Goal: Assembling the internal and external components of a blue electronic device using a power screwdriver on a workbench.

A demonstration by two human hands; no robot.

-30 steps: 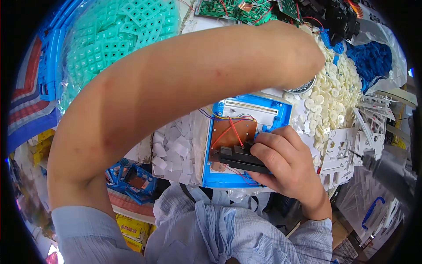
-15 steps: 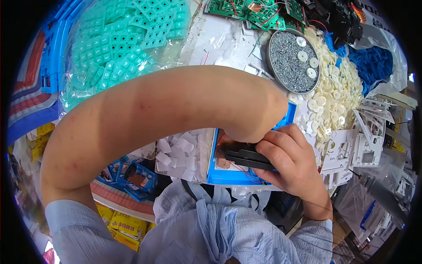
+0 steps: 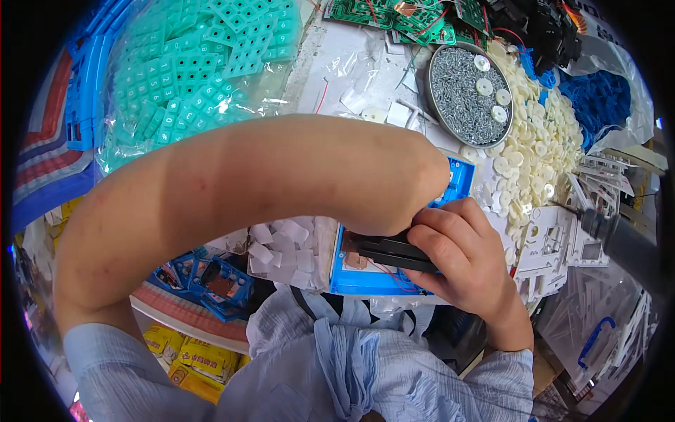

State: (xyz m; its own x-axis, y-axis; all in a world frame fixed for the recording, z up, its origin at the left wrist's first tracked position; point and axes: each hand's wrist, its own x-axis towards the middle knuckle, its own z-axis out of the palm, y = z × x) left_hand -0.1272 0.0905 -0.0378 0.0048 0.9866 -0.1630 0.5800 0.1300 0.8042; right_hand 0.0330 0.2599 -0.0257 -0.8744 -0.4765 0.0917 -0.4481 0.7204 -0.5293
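Note:
My right hand (image 3: pixel 464 260) is closed round the end of a long black plastic part (image 3: pixel 394 254), fingers on top and thumb below. The part lies over an open blue plastic housing (image 3: pixel 380 283) with thin red wires and a copper-coloured piece inside. My left arm arches across from the left, and my left hand (image 3: pixel 422 183) bends down over the housing beside the black part. Its fingers are hidden behind the wrist, so what they touch cannot be seen.
Beyond my arm lie a bag of green keypads (image 3: pixel 197 70), a round tin of screws (image 3: pixel 467 95) and circuit boards (image 3: pixel 394 17). Cream discs (image 3: pixel 541 133) and white plastic frames (image 3: pixel 545 243) are on the right, near a dark powered screwdriver (image 3: pixel 622 246). White pieces (image 3: pixel 288 246) sit left of the housing.
My left arm has shifted slightly left, uncovering more of the blue housing's far corner. The screwdriver at the right has swung away from me. My right hand has barely moved.

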